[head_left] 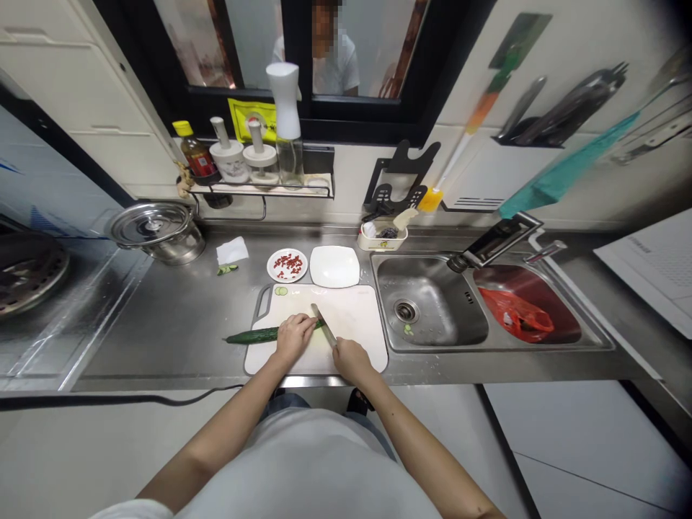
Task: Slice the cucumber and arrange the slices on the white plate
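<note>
Your left hand [295, 336] is holding the cucumber [251, 336] in a narrow grip on the cutting board [357, 313], the cucumber's left tip jutting over the desk [173, 328]. Your right hand [352, 360] is gripping the knife [326, 329], whose blade is crossing the cucumber's right end.

The cucumber [251, 336] is dark green. The cutting board [360, 321] is white, rimmed with grey (its handle [258, 303] also is grey). The pieces [288, 265] in the white dish [271, 266] are red, and the plastic bag [517, 317] is orange-red.
</note>
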Tool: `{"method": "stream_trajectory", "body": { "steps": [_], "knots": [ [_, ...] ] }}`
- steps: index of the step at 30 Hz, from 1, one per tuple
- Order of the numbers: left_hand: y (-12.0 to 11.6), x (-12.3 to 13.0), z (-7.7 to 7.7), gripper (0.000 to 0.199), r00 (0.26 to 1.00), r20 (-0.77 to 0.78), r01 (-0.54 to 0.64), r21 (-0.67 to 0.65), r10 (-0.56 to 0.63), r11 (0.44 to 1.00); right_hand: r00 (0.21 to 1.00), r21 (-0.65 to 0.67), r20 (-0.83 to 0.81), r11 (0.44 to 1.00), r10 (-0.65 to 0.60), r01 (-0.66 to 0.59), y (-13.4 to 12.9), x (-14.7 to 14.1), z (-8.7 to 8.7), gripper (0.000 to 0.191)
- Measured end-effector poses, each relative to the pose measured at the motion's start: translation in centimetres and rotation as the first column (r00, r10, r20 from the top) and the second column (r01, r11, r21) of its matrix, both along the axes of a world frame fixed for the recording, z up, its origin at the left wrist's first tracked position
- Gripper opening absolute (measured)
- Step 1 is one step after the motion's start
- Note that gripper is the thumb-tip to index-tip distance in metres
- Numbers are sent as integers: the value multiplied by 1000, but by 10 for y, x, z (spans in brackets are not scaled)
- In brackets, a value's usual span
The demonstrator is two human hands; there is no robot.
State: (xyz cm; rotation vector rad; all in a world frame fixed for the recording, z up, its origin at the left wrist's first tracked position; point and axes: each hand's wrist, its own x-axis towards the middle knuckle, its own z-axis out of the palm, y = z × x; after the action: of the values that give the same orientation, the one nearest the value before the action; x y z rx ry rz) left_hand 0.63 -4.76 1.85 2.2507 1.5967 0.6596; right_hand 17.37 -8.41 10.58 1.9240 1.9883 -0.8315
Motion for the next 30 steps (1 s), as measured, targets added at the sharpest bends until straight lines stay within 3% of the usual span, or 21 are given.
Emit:
{"method": "stream_trajectory", "body": {
  "steps": [8,21,30],
  "knots": [
    [1,1,0,27,1000,-8,-5,-6,5,1000,1000,-12,-7,1000,9,-9,1,2,3,32],
    [0,2,1,27,1000,4,0,-3,0,1000,1000,59,-8,998,18,-17,16,-12,-12,33],
    [0,0,-1,27,1000,10,4,-13,-4,1000,1000,0,19,1000,8,-8,2,-5,-6,32]
  ]
}}
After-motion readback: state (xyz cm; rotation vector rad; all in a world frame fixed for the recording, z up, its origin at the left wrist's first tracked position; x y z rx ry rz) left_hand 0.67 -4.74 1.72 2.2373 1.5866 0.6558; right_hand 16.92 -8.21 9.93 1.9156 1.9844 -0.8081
